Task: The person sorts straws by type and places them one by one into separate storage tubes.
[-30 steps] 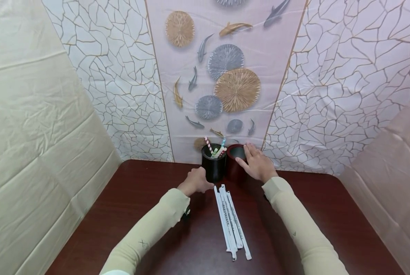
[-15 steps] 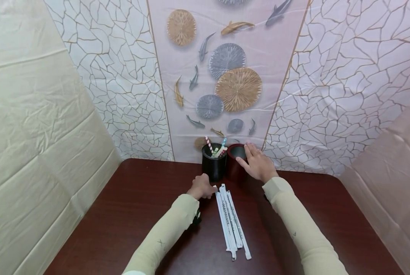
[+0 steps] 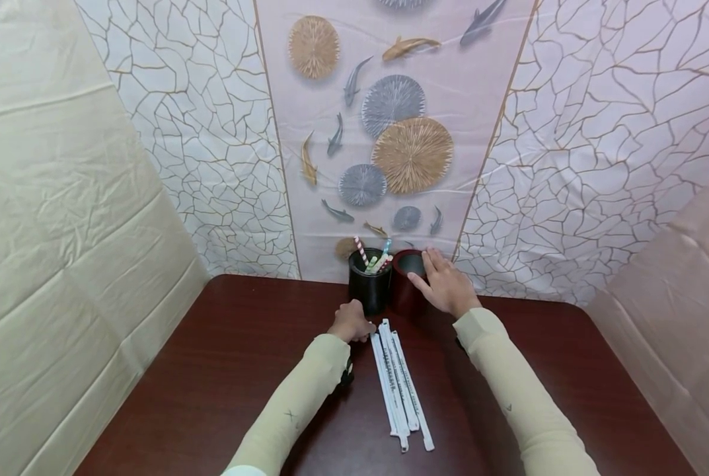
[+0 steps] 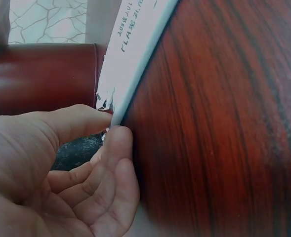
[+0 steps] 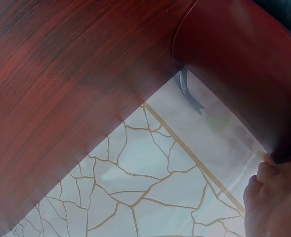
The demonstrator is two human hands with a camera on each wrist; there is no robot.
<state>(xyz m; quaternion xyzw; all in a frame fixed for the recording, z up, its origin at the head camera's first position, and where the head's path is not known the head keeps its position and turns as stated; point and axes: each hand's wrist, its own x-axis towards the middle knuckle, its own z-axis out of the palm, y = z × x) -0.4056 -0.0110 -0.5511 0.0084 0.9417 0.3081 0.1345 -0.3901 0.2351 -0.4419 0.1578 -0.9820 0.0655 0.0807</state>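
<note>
Several white paper-wrapped straws (image 3: 402,390) lie side by side on the dark table. My left hand (image 3: 351,322) is at their far end; in the left wrist view its thumb and index finger pinch the tip of the outermost wrapped straw (image 4: 145,54), the other fingers curled beneath. My right hand (image 3: 446,285) rests with straight fingers on the rim of a dark red cup (image 3: 406,297), the thumb lying over its near side. In the right wrist view only part of that hand (image 5: 276,197) shows, at the mouth of the red cup (image 5: 234,59).
Touching or close beside the red cup stands a black cup (image 3: 369,294) with colourful striped straws (image 3: 379,263) in it. Behind the cups, a patterned cloth (image 3: 410,155) hangs at the table's back edge. Beige cloth walls (image 3: 80,264) flank the brown table (image 3: 259,370).
My left hand has moved nearer and a little to the right, onto the end of the leftmost wrapped straw. The right hand stays on the red cup.
</note>
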